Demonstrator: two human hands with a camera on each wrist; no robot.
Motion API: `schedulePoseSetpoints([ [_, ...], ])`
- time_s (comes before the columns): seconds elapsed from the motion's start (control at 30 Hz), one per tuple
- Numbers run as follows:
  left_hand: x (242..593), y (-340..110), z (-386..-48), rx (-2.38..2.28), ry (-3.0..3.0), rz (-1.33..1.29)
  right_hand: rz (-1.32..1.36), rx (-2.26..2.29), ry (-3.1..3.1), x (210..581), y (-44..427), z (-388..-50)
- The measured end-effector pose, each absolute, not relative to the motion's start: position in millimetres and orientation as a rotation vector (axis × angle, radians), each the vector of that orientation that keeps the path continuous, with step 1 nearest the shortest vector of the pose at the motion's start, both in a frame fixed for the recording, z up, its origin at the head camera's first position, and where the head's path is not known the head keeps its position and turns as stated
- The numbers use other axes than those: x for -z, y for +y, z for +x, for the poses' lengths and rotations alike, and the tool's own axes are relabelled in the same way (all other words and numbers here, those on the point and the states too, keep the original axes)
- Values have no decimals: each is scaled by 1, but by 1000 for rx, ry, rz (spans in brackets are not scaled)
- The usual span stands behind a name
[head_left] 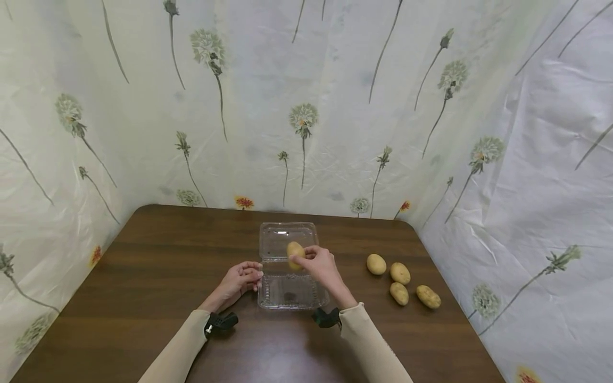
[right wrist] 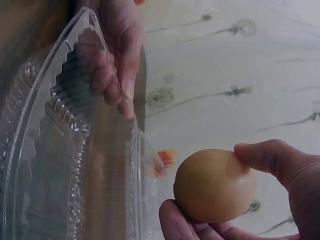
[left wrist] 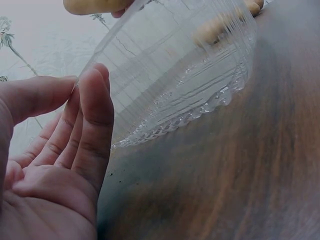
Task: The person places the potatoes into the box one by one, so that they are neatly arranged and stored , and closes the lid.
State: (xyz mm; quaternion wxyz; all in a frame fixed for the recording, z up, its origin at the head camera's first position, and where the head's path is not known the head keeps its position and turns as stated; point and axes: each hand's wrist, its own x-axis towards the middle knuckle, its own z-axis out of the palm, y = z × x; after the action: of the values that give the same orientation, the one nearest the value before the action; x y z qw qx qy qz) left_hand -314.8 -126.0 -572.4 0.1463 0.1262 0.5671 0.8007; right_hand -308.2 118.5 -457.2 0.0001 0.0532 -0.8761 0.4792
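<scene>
A clear plastic clamshell container (head_left: 293,293) lies unfolded on the table, its lid (head_left: 275,242) laid back on the far side. My left hand (head_left: 238,282) pinches the container's left rim between thumb and fingers, as the left wrist view shows close up at the rim (left wrist: 120,42). Above the container, my right hand (head_left: 322,265) holds a potato (head_left: 295,254) between thumb and fingers. In the right wrist view that potato (right wrist: 215,186) is apart from the container wall (right wrist: 30,150). The base of the container holds no potato that I can see.
Several loose potatoes lie on the table to the right, among them one nearest the container (head_left: 376,264) and one farthest right (head_left: 428,297). The brown wooden table (head_left: 167,266) meets a flowered curtain (head_left: 258,133) at its back and sides.
</scene>
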Motion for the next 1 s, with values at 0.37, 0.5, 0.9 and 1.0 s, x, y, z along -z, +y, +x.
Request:
schedulePoseSetpoints([
  [0.37,573,-126,-315,-2297,1650,360,136,-1514,-2789,467,103,-306],
  [0.5,573,-125,-315,-2298,1656,342,120,-1541,-2816,472,99,-307],
  [0.9,573,-125,-316,-2285,1669,328,106,-1537,-2828,482,90,-305],
  [1.0,573,-125,-315,-2287,1668,314,114,-1579,-2820,485,88,-305],
])
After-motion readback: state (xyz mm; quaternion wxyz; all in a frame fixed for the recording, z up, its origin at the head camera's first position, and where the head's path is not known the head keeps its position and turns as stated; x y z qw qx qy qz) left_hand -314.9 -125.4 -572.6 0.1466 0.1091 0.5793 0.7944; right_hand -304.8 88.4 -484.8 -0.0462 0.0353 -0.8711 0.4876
